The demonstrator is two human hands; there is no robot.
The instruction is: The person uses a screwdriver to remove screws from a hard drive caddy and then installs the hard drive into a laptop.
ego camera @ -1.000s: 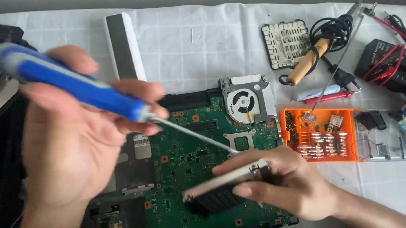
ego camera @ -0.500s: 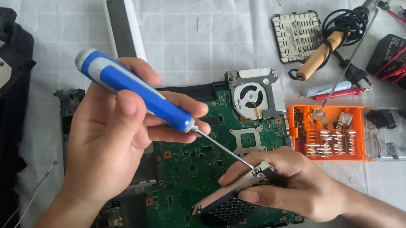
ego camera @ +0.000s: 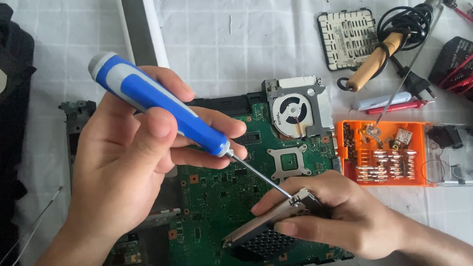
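The left hand (ego camera: 127, 168) is gripping a blue-handled screwdriver (ego camera: 162, 112), its long axis running from upper left down to lower right. The tip is pointing at, and appears to be touching, the upper right corner of a flat metal-cased drive (ego camera: 266, 229). The right hand (ego camera: 333, 213), closed around that end, is holding the drive tilted above the lower right part of the green circuit board (ego camera: 218, 202).

Blue-and-grey-handled screwdriver (ego camera: 162, 112), slanted, tip meeting corner of tilted metal-cased drive (ego camera: 266, 226) above green motherboard (ego camera: 218, 202).
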